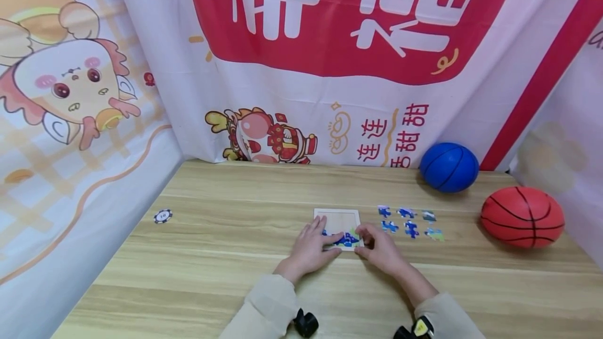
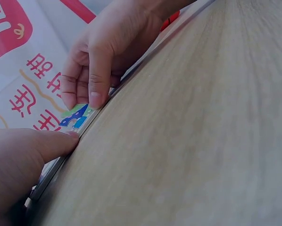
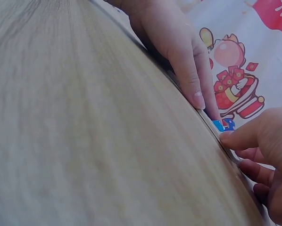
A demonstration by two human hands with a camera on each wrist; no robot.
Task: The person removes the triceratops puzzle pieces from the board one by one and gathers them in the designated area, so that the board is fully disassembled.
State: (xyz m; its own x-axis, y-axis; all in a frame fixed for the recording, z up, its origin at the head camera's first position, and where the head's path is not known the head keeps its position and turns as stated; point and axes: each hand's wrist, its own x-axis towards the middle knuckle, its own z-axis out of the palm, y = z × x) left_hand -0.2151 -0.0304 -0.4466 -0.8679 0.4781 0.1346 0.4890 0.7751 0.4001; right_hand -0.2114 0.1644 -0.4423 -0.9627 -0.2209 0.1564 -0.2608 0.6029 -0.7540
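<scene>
A small white-framed jigsaw tray [image 1: 336, 211] lies on the table with joined blue and green puzzle pieces [image 1: 348, 238] along its near side. My left hand [image 1: 308, 245] rests at the tray's left edge, its fingers extended and its thumb reaching over the pieces. At the near right corner, my right hand [image 1: 380, 249] grips the tray with bent fingers and thumb. The left wrist view shows the right fingertips right at the green and blue pieces [image 2: 76, 116]. In the right wrist view the left thumb and a finger touch the near rim beside a blue piece [image 3: 218, 125].
Several loose puzzle pieces [image 1: 411, 229] lie in two rows right of the tray. Farther right are a blue ball [image 1: 449, 167] and a red ball [image 1: 522, 217]. A round chip [image 1: 163, 216] lies on the left of the wooden table [image 1: 212, 271]. Printed curtains [image 1: 282, 85] hang behind.
</scene>
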